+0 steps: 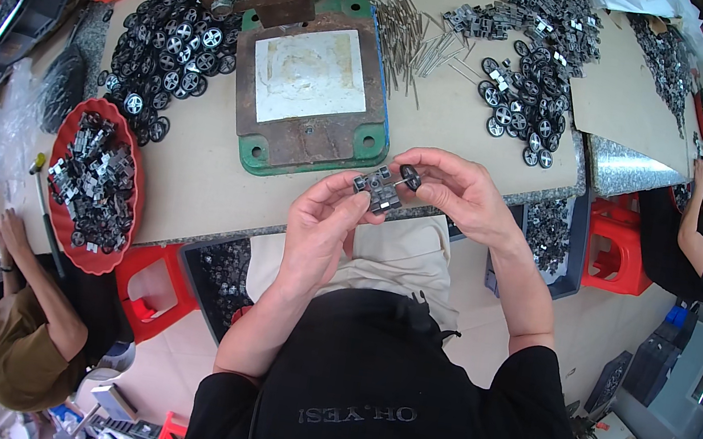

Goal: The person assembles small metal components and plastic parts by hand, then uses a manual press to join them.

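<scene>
My left hand (pixel 324 218) is closed around a small dark grey plastic toy-car chassis (pixel 380 190), held just in front of the table edge. Between the fingertips of my right hand (pixel 454 192) is a small black toy wheel (pixel 410 177) with a thin metal axle that points toward the chassis. The axle's tip meets the chassis side; whether it goes inside cannot be made out. Beyond my hands lies a green and brown metal press plate (pixel 301 129) with a worn white sheet (pixel 312 75) on top.
Black wheels (pixel 173 51) are heaped left of the plate, with metal axles (pixel 404 34) to its right. More wheels (pixel 525 100) and grey chassis parts (pixel 542 17) lie farther right. A red basket (pixel 58 178) holds parts near a co-worker (pixel 29 336). Red stools (pixel 157 291) stand below.
</scene>
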Available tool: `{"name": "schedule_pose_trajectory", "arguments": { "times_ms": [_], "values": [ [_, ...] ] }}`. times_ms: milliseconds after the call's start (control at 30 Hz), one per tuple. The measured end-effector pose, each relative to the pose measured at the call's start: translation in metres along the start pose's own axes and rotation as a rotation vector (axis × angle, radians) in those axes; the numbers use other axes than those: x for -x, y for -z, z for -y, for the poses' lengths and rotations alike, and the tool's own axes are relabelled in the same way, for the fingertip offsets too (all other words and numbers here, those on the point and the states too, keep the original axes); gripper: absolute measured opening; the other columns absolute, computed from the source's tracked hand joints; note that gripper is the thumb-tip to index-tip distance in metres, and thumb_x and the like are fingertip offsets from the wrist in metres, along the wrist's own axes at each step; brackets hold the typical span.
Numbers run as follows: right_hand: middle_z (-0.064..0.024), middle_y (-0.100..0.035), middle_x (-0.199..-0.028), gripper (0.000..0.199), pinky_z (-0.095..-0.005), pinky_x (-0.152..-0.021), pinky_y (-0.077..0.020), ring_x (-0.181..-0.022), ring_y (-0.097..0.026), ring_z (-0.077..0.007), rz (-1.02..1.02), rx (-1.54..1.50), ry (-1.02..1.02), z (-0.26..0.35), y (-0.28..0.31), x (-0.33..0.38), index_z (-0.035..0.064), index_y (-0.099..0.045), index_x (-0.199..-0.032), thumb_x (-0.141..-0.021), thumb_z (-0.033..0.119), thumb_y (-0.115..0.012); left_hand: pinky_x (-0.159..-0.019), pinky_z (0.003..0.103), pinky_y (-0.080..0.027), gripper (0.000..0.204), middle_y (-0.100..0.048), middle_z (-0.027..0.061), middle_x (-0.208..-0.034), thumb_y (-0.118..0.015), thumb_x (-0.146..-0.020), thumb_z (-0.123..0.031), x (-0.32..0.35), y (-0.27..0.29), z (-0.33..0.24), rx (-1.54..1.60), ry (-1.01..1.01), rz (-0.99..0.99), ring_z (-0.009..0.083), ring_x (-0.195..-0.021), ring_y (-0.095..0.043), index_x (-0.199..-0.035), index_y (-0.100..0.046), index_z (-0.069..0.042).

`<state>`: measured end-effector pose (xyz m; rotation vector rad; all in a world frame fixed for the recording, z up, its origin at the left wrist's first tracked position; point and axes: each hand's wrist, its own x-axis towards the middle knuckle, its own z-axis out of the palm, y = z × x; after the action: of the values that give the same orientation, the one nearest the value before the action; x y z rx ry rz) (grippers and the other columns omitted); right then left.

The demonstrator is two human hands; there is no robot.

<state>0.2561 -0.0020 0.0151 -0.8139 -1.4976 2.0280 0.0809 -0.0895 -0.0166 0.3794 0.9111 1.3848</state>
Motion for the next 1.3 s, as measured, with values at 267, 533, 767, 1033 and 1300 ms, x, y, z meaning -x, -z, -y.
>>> {"name": "schedule_pose_trajectory", "arguments": {
  "times_ms": [267, 533, 767, 1033, 1300],
  "values": [
    [-0.0085, -0.061, -0.098, 0.027, -0.0255, -0.079, -0.0476, -0.088, -0.057, -0.0110, -0.081, 0.133, 0.033, 0.000, -0.002, 0.002, -0.0027, -0.054, -0.113, -0.086, 0.000, -0.051, -0.057, 0.018, -0.048, 0.029, -0.063, 0.0102, -0.094, -0.058, -0.085, -0.004, 0.004, 0.001, 0.002, -0.201, -0.127, 0.015, 0.0137, -0.077, -0.064, -0.112, -0.053, 0.003],
    [-0.0044, -0.061, -0.079, 0.022, -0.0218, -0.057, -0.0469, -0.068, -0.056, -0.0075, -0.208, -0.050, -0.134, -0.010, -0.008, 0.000, -0.0029, -0.059, -0.105, -0.088, 0.009, -0.055, -0.074, 0.026, -0.051, 0.030, -0.062, 0.0116, -0.101, -0.058, -0.084, -0.001, -0.001, 0.003, 0.007, -0.193, -0.203, 0.039, 0.0152, -0.087, -0.061, -0.113, -0.053, 0.003],
    [-0.0047, -0.061, -0.082, 0.016, -0.0214, -0.056, -0.0468, -0.067, -0.057, -0.0089, -0.267, 0.182, 0.039, -0.005, -0.034, 0.002, -0.0031, -0.061, -0.095, -0.081, 0.004, -0.062, -0.069, 0.022, -0.047, 0.025, -0.061, 0.0113, -0.104, -0.058, -0.083, 0.000, 0.000, -0.002, 0.003, -0.167, -0.168, 0.019, 0.0127, -0.089, -0.059, -0.108, -0.054, 0.001],
    [-0.0109, -0.060, -0.078, 0.025, -0.0277, -0.054, -0.0460, -0.060, -0.058, -0.0180, -0.197, 0.818, 0.467, 0.022, -0.035, -0.030, -0.0026, -0.061, -0.096, -0.074, 0.009, -0.067, -0.063, 0.021, -0.041, 0.022, -0.060, 0.0043, -0.081, -0.069, -0.071, -0.001, -0.015, 0.002, -0.048, -0.805, -0.590, -0.129, 0.0090, -0.068, -0.049, -0.092, -0.064, 0.000],
    [-0.0102, -0.061, -0.084, 0.025, -0.0264, -0.056, -0.0461, -0.063, -0.057, -0.0176, -0.331, 0.852, 0.392, 0.018, -0.010, -0.039, -0.0001, -0.060, -0.101, -0.077, 0.008, -0.064, -0.057, 0.022, -0.039, 0.021, -0.060, 0.0031, -0.079, -0.069, -0.074, -0.005, -0.080, 0.018, -0.084, -1.107, -0.814, -0.344, 0.0079, -0.070, -0.050, -0.093, -0.063, 0.001]
  ]
}}
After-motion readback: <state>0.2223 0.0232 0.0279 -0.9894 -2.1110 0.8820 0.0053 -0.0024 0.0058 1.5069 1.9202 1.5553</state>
